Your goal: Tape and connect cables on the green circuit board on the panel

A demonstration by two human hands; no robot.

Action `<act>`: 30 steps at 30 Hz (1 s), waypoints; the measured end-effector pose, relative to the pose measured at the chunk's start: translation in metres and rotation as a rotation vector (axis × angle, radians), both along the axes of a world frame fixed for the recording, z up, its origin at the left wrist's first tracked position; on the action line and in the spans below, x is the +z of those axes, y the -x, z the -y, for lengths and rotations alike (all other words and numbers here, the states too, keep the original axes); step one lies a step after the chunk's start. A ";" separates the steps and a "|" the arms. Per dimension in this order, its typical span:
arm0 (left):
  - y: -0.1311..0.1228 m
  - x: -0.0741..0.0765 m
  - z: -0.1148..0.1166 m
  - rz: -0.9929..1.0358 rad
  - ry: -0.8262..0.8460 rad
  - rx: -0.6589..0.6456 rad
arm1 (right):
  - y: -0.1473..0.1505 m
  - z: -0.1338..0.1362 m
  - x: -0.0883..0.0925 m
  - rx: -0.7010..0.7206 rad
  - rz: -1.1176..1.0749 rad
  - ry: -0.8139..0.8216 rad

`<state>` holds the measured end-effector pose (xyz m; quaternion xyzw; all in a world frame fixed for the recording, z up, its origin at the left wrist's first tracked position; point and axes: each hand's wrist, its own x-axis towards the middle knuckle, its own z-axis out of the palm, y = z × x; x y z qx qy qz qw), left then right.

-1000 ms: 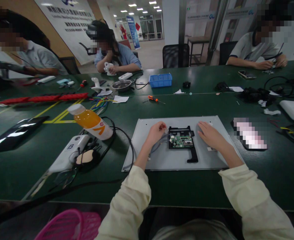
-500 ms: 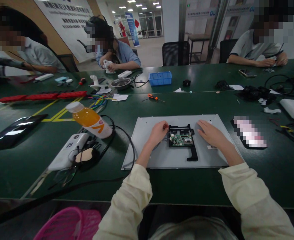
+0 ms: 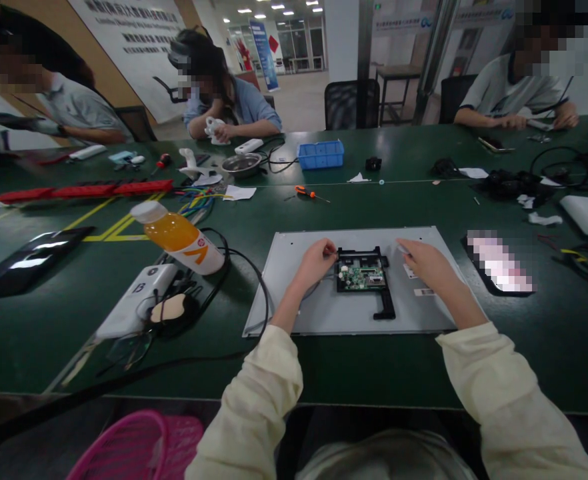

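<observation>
Your left hand (image 3: 317,261) is pinched beside the far-left corner of the black frame (image 3: 387,305), your right hand (image 3: 423,262) half-curled, contents indiscernible; work gently, sparing the circuit board (image 3: 361,278) exposed mid-panel

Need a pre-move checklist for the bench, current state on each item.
1. Circuit board within the black bracket: ok; whether it is fastened, cannot tell.
2. Left hand grip: cannot tell; fingertips are at the bracket's upper-left corner, anything pinched is hidden.
3. Right hand clear of the board: ok, over the metal panel to the bracket's right.
4. Grey cable connection: cannot tell, partly hidden by the left hand.
5. Panel free of loose leads: not ok, a black cable crosses its left edge in view.
6. Orange-handled screwdriver off the panel: ok, beyond its far edge.
</observation>
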<state>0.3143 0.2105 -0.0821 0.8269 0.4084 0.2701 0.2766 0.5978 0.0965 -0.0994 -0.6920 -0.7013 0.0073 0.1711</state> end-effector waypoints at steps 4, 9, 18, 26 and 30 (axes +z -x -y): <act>0.000 0.002 -0.001 0.016 0.046 0.000 | -0.004 -0.002 -0.002 -0.011 -0.032 -0.025; 0.000 0.000 -0.005 0.055 0.094 0.005 | -0.006 -0.002 0.000 0.011 -0.065 -0.049; -0.001 -0.001 -0.004 0.039 0.051 0.009 | -0.013 -0.004 0.002 0.046 -0.101 -0.091; -0.002 0.009 0.003 0.052 -0.021 0.060 | -0.001 0.002 0.013 -0.040 -0.018 -0.086; -0.003 0.011 0.007 0.020 -0.126 0.044 | 0.015 0.005 0.024 -0.136 -0.028 -0.151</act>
